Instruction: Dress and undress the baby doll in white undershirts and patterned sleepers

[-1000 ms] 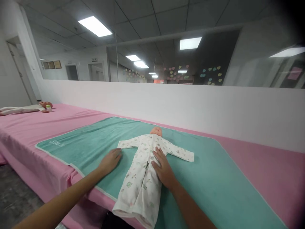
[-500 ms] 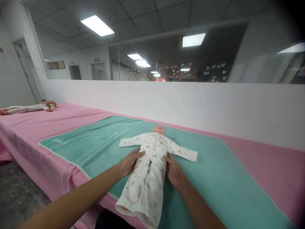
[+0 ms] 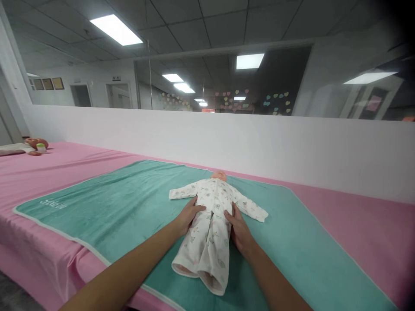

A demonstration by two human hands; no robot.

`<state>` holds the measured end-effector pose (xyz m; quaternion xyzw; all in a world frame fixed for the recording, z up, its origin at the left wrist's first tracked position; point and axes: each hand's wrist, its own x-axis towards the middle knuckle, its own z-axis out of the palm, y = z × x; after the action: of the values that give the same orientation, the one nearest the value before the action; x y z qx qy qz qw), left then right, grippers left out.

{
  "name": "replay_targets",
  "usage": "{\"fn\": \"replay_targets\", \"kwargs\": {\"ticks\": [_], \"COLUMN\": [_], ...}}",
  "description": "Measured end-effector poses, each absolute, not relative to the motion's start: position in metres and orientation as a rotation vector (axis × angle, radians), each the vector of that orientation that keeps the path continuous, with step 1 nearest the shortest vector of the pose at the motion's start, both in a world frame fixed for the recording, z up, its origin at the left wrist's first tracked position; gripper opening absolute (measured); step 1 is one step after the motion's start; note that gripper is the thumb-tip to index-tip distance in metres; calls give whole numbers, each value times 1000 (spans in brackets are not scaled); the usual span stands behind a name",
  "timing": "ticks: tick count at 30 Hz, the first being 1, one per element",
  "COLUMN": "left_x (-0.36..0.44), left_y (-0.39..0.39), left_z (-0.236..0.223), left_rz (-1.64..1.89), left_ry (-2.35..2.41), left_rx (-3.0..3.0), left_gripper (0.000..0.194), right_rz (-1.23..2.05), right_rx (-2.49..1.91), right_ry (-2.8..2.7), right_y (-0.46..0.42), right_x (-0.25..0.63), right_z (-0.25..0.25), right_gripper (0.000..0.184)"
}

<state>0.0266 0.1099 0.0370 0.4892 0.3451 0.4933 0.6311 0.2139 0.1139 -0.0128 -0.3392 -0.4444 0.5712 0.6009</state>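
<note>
A baby doll (image 3: 219,176) in a white printed sleepsuit (image 3: 210,216) lies on its back on a green towel (image 3: 129,203), arms spread, head toward the wall. My left hand (image 3: 189,214) cups the doll's left flank at the waist. My right hand (image 3: 238,226) cups the other flank. Both hands press against the sleepsuit from the sides, fingers curved round the torso. The suit's legs hang empty toward the near edge.
The towel covers a long pink padded table (image 3: 356,224) against a low white wall (image 3: 259,142) with glass above. Another dressed doll (image 3: 29,146) lies at the far left end of the table.
My left hand left the towel and came in to the doll's side. My right hand slid off its belly to the other side. The doll now lies farther onto the towel.
</note>
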Motion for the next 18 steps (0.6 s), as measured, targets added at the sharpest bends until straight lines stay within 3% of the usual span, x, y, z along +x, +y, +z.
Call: {"fn": "replay_targets", "kwargs": {"ticks": [3,9,15,18], "left_x": [24,1,-68,-138], "left_y": [114,94,42,-12], "left_z": [29,24,32,17], "left_rz": [1168,1127,1183,1151], "left_ry": [943,1342,1297,1569], "left_rx": [1162,1321,1423,1556], "left_gripper": [60,52,37,33], "right_rz": [1288,1298,1222,1142], "right_rx": [-854,-870,-963,-1118], "right_ry": [-1035,-975,-960,-1049], "right_y": [125,141,137,129], "right_x": [224,259,265,265], "right_z": [-17,-24,-24,-19], "right_gripper": [72,37,31,32]}}
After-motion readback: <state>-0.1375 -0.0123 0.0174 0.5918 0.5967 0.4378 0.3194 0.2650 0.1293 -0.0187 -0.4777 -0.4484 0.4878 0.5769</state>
